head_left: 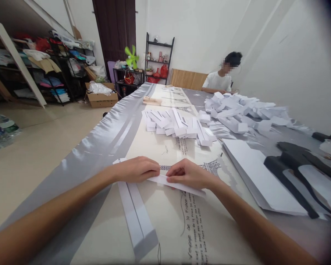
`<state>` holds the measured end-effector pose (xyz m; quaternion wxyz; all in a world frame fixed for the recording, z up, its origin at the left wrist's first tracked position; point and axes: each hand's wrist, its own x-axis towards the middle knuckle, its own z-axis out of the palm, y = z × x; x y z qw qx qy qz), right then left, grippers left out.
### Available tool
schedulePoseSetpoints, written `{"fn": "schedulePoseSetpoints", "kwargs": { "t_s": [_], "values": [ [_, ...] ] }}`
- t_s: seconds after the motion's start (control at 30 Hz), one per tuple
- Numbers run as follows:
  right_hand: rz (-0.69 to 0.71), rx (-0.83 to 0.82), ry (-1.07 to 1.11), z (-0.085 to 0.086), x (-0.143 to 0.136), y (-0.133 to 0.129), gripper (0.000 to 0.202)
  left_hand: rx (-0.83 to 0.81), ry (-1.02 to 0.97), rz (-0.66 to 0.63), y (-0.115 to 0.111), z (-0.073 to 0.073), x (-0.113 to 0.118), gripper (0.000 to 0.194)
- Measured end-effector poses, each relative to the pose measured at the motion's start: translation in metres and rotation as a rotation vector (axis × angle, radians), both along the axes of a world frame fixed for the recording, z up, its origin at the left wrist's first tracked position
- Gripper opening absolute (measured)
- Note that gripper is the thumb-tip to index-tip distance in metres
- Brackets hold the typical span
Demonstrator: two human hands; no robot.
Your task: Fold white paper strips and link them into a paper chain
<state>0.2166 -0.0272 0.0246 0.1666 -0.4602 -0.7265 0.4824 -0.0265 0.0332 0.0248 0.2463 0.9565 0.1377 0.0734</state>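
Note:
Between my hands lies a narrow folded strip of white paper [182, 185], slanting down to the right. My left hand [139, 169] pinches its left end, fingers bent over it. My right hand [189, 175] grips the strip further right, thumb in front and fingers curled behind. Beneath my left wrist a long white paper piece with folded edges and a dark lengthwise gap [136, 217] rests on the table, running toward me. Beyond my hands is a pile of similar folded white paper pieces [176, 125].
A printed cream cover [165, 235] and grey satin cloth [79, 162] lie over the table. At right are stacked white sheets [253, 176], black curved pieces [295, 162] and a heap of white paper [242, 110]. Another person [218, 79] sits at the far right.

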Motion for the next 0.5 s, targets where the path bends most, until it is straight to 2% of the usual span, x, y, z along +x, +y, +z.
{"fn": "schedulePoseSetpoints", "kwargs": {
  "t_s": [0.1,0.3,0.5],
  "values": [
    [-0.017,0.025,-0.021,0.0006,-0.001,-0.0013,0.015,0.022,0.006,0.017,-0.0004,0.0008,-0.0004,0.031],
    [-0.025,0.071,0.024,-0.0025,-0.0046,-0.0024,0.019,0.071,-0.046,0.04,-0.0046,-0.0065,0.0049,0.033],
    [-0.068,0.066,0.032,0.0002,0.0003,0.0002,0.019,0.04,-0.047,0.088,0.0038,-0.0011,-0.001,0.032]
  ]
}}
